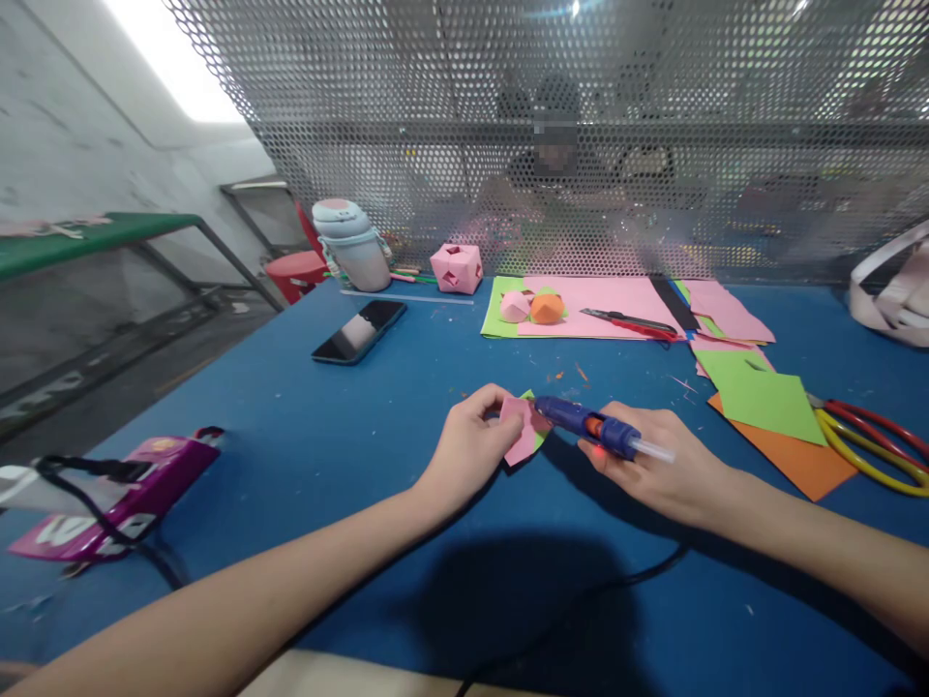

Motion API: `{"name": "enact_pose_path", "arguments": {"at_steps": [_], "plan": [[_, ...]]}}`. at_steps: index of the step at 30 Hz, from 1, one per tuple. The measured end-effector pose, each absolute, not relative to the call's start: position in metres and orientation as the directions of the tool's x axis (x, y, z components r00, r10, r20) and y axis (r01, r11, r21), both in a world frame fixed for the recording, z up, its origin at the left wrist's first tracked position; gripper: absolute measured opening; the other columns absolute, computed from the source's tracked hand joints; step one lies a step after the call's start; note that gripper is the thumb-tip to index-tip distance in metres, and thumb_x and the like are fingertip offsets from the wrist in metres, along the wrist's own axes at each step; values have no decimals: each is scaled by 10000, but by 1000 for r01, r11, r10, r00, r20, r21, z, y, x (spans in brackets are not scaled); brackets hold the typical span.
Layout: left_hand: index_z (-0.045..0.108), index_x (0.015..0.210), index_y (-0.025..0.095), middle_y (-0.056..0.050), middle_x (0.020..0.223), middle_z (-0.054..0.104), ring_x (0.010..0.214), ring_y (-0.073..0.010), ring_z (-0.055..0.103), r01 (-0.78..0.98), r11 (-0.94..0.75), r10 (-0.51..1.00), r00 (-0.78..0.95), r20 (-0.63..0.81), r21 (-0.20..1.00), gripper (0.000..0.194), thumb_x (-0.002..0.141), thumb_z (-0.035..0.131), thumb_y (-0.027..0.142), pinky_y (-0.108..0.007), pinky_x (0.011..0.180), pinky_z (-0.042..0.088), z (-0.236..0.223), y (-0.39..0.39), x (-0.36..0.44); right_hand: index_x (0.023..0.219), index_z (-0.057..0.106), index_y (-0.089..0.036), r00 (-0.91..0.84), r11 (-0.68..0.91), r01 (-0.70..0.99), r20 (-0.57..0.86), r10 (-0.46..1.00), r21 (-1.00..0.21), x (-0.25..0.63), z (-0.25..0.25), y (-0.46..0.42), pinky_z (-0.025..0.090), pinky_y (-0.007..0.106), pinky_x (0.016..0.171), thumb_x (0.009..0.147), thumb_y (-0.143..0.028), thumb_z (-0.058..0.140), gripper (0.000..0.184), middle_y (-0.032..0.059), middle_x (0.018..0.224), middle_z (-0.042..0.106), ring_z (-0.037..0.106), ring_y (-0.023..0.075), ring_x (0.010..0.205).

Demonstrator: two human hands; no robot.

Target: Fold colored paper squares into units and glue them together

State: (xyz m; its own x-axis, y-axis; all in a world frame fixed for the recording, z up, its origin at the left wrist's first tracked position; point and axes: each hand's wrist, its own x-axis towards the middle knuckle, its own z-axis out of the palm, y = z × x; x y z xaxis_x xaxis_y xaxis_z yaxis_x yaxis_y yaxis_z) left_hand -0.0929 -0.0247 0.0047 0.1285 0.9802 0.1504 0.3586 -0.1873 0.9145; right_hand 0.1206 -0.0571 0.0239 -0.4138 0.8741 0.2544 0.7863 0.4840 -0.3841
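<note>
My left hand [475, 433] pinches a small folded paper piece [521, 438], pink with green showing at its edges. My right hand [653, 465] is wrapped round a blue hot glue gun [581, 418]. A clear glue stick [654, 450] juts from the gun's back end, and a red light glows near my fingers. The nozzle is at the upper right edge of the paper piece; whether it touches cannot be made out. Behind my hands sit a pink paper ball [515, 307] and an orange one [548, 308].
Paper sheets [581, 290] lie at the back with a utility knife [631, 322] on them. On the right are green paper [769, 397], orange paper [794, 455] and scissors [871, 445]. Leftward are a phone [360, 331], a bottle [355, 247], a pink paper cube [457, 268] and a purple pack [137, 499].
</note>
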Motion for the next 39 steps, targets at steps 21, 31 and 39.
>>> {"name": "enact_pose_path", "arguments": {"at_steps": [21,31,39], "plan": [[554,683,161,27,674,573,625,-103,492,342,-155,984,133,116,927,78,749,525,193,-207,595,387,2,-24,-92,737,443,-211,-389,467,783,262,883,-411,121,22,-57,280,220,474,852,-334,494,176,-42,579,506,403,97,462],[562,692,159,30,670,565,636,-104,484,337,-170,984,109,141,926,66,746,543,191,-202,585,375,2,-25,-93,745,464,-211,-387,466,784,264,883,-409,121,22,-56,294,227,475,850,-328,505,163,-38,586,530,432,99,466],[538,693,163,49,625,512,599,-97,459,293,-135,991,59,123,946,57,743,544,187,-197,554,357,4,-25,-94,810,601,-198,-293,423,662,306,906,-618,122,25,-55,424,243,523,853,-345,521,173,2,671,629,563,139,579]]}}
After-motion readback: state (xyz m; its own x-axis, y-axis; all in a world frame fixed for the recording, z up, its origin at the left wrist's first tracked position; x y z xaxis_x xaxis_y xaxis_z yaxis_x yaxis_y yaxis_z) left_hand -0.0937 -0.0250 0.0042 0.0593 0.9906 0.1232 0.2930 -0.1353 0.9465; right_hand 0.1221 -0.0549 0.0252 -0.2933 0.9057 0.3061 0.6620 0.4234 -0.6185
